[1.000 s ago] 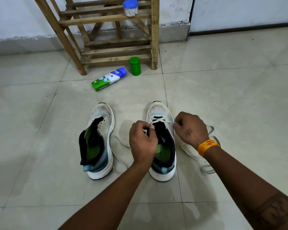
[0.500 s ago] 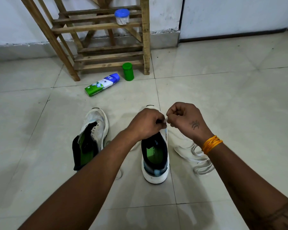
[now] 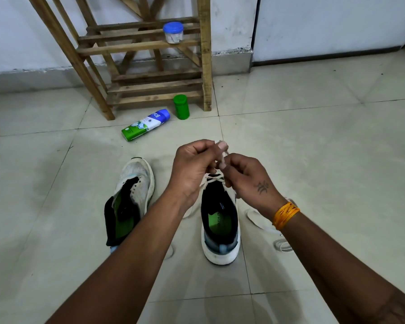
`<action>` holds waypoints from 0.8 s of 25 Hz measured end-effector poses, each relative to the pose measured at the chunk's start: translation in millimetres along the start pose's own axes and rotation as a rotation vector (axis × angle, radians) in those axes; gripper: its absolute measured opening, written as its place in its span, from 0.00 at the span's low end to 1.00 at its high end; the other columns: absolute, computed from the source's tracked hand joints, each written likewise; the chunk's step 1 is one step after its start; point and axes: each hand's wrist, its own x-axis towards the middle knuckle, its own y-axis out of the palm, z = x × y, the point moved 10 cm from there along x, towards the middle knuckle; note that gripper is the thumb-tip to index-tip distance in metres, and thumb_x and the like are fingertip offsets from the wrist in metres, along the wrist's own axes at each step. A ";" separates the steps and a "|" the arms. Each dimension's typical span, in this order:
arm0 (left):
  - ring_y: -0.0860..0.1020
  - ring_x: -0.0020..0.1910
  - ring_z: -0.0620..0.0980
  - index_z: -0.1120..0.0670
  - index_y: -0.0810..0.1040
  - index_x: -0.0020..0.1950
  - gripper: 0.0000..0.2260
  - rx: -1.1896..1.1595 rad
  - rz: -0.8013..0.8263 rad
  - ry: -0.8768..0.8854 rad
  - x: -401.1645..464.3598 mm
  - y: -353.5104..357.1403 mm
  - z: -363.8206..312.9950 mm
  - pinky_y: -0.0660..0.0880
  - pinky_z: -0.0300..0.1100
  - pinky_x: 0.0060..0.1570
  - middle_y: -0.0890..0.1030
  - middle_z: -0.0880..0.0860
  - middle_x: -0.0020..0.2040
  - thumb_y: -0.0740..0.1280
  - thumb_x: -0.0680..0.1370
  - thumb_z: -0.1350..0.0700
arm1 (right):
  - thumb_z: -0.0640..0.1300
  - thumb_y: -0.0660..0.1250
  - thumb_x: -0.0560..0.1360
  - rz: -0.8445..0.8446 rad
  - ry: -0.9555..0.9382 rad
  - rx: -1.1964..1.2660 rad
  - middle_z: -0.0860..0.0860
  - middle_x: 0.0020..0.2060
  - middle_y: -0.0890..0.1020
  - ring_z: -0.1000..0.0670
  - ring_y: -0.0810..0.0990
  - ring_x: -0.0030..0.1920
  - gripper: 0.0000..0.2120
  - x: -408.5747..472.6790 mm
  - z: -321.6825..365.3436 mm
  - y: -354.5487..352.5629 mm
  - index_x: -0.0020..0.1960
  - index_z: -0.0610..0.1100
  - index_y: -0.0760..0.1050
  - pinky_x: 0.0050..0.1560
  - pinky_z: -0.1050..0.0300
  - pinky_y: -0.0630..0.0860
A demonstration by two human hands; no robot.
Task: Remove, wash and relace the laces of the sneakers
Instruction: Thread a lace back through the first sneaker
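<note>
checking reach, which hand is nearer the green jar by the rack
Left. The left hand is below the green jar; the right hand sits lower and further right.

Both my forearms reach forward and converge in front of me. My left hand (image 3: 192,167) is raised with its fingers curled and the thumb pressed to the forefinger, pinching a thin white lace (image 3: 223,157). My right hand (image 3: 248,178) sits just beside it, slightly lower, back of the hand up, fingers curled around the same lace. The fingertips of the two hands nearly touch. An orange band (image 3: 285,215) wraps my right wrist
</note>
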 end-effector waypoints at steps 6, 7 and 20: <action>0.72 0.33 0.46 0.57 0.86 0.49 0.07 -0.086 -0.058 -0.019 3.6 -15.4 -9.2 0.71 0.40 0.36 0.78 0.54 0.39 0.72 0.80 0.55 | 0.50 0.65 0.80 -0.111 0.014 -0.800 0.51 0.35 0.81 0.44 0.81 0.41 0.04 5.7 -20.6 -30.0 0.52 0.51 0.78 0.36 0.53 0.68; 0.72 0.34 0.46 0.58 0.86 0.49 0.07 -0.060 -0.045 -0.016 2.5 -13.2 -7.4 0.71 0.40 0.36 0.78 0.53 0.38 0.71 0.80 0.55 | 0.49 0.66 0.80 -0.067 -0.043 -0.649 0.50 0.35 0.81 0.46 0.80 0.39 0.04 5.7 -9.2 -21.7 0.53 0.52 0.77 0.36 0.53 0.70; 0.73 0.33 0.46 0.62 0.84 0.51 0.08 -0.092 -0.126 -0.025 -9.5 -20.3 12.3 0.71 0.39 0.34 0.79 0.51 0.35 0.71 0.80 0.56 | 0.50 0.64 0.83 0.082 -0.138 -0.241 0.48 0.33 0.81 0.49 0.81 0.36 0.07 2.3 19.5 5.9 0.60 0.51 0.75 0.40 0.53 0.75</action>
